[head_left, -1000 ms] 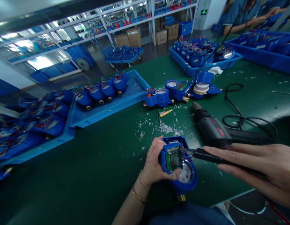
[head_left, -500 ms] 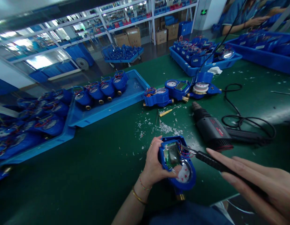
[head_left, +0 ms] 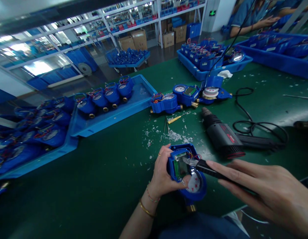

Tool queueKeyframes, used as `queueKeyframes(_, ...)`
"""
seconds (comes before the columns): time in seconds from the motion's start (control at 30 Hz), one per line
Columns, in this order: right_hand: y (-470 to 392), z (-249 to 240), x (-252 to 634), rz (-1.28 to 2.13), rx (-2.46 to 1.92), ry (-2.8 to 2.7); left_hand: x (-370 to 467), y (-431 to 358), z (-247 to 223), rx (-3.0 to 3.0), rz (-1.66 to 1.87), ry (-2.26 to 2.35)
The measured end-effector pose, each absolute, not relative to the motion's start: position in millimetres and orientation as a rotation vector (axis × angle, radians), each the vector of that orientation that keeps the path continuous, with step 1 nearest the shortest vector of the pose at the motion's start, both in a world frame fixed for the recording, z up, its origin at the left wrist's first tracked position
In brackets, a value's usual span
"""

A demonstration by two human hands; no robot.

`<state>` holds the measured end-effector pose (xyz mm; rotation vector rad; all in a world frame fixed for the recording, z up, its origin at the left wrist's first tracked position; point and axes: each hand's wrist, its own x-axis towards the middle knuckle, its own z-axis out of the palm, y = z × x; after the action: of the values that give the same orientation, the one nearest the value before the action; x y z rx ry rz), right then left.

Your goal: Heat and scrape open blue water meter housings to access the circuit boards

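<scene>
My left hand (head_left: 161,174) grips a blue water meter (head_left: 201,186) by its left side, thumb across the round dial. The meter's square housing is uncovered, showing a green circuit board (head_left: 178,167) with a display, and red and dark wires at its right. My right hand (head_left: 265,189) is closed around a black utility knife (head_left: 213,171). The knife's metal blade lies over the display; whether it touches is hard to tell. Beyond the meter, white shavings (head_left: 177,135), tweezers (head_left: 165,125) and a yellow-handled pick (head_left: 174,119) rest on the green table.
A heat gun (head_left: 222,134) with a coiled black cable lies at the right. Several more meters (head_left: 166,103) stand behind the shavings. Blue trays (head_left: 114,118) of meters line the left and back. At the far right, a co-worker's hands (head_left: 268,22) show above another tray (head_left: 288,66).
My right hand has moved the knife left, so its blade has gone from the wires at the housing's right edge to over the display. My left hand still holds the meter.
</scene>
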<state>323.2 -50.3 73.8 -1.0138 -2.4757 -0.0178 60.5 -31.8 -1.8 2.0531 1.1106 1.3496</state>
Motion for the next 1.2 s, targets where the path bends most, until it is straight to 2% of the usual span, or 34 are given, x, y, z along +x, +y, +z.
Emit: queueKeyframes(1.2, -23.3, 98.9, 332.2, -0.096, -0.878, -2.672, 59.1, -30.4, -0.3, 2.043, 1.356, 1.045)
